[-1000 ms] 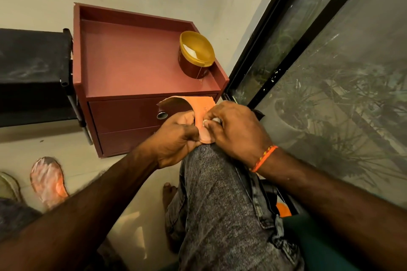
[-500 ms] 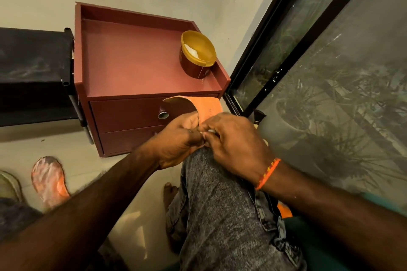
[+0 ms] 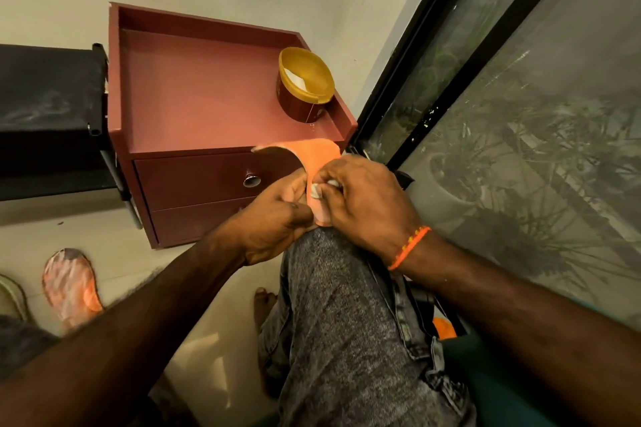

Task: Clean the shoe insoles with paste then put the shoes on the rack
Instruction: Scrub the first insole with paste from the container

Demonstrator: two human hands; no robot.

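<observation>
Left hand (image 3: 274, 215) grips curved orange foam insole (image 3: 317, 158); right hand (image 3: 360, 199) pinches white wad (image 3: 316, 191) against it. Open yellow-rimmed brown tub (image 3: 305, 85) holds white paste.

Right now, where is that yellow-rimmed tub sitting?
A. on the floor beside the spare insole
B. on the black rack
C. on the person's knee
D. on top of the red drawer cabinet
D: the tub stands open on the top of the red cabinet, near its right edge, behind both hands.
</observation>
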